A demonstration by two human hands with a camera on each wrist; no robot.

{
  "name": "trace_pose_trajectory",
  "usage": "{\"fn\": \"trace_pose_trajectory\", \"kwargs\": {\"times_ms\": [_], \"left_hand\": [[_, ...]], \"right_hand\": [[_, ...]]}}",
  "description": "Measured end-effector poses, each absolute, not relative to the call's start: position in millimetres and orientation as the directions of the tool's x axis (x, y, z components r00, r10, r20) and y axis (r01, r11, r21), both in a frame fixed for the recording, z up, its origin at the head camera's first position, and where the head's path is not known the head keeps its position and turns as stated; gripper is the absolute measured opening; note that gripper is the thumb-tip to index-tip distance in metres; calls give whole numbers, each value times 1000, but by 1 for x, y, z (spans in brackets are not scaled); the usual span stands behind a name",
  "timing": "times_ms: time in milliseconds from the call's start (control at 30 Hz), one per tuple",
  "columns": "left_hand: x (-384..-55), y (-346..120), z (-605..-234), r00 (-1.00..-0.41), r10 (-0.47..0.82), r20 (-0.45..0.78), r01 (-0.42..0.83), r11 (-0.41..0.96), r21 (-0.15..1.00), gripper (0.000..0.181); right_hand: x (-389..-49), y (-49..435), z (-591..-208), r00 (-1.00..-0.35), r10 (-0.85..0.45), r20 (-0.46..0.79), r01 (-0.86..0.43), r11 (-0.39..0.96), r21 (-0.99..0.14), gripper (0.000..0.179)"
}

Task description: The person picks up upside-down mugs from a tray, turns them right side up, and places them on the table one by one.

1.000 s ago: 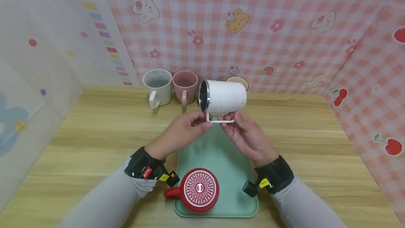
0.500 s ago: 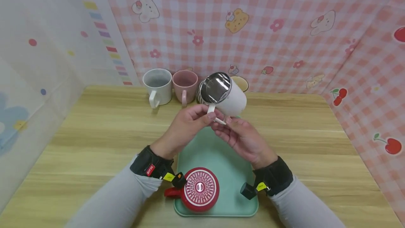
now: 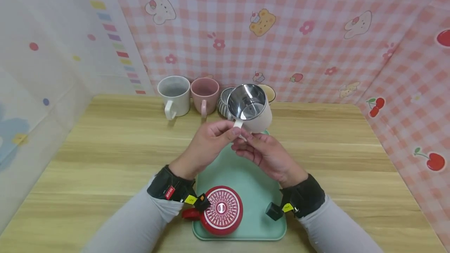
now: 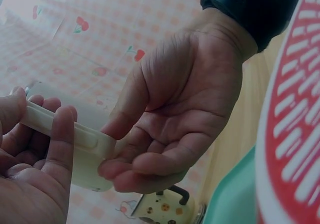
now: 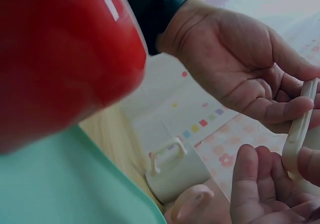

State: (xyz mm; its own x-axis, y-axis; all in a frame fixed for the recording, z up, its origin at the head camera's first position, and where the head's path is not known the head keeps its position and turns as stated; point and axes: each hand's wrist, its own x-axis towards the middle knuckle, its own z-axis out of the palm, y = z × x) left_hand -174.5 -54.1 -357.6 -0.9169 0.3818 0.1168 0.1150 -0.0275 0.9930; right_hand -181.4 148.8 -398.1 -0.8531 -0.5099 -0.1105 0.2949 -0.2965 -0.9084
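Note:
A white mug with a steel-lined inside is held up above the far end of the green tray, its mouth tilted toward the head camera. My left hand pinches its handle near the rim between thumb and fingers. At the handle's lower end, the thumb and fingers of my right hand pinch it. Both grips on the handle show in the right wrist view. A red mug sits upside down on the tray's near left part, its patterned base up and its handle pointing left.
Along the back wall stand a pale grey mug, a pink mug and a striped cup, partly hidden. A cream mug with a dark handle is behind the held mug. Patterned cloth covers the walls.
The white mug has turned from lying sideways to mouth toward the head camera, showing its inside. Both hands have shifted slightly with it and still hold the handle. The red mug stays put.

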Motion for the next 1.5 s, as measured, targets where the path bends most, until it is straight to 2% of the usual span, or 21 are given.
{"fn": "trace_pose_trajectory", "kwargs": {"times_ms": [333,533,700,833,1233,1500], "left_hand": [[-183,-46,-352,-916,392,85,109,40,993,22],[-202,-35,-342,-916,393,77,128,106,986,22],[-221,-16,-332,-900,429,72,115,75,991,25],[-237,3,-325,-900,433,39,82,80,993,26],[-274,72,-344,-921,390,-19,9,71,997,27],[-270,97,-349,-933,360,-1,45,120,992,29]], "right_hand": [[-185,161,-403,-871,-481,-98,173,-114,-978,26],[-184,171,-404,-883,-452,-123,37,193,-980,35],[-177,180,-402,-900,-427,-90,-144,485,-863,31],[-170,188,-401,-903,-428,-45,-264,634,-727,26],[-143,224,-393,-856,-487,-172,-382,821,-424,39],[-136,235,-395,-849,-489,-199,-410,848,-336,45]]}}
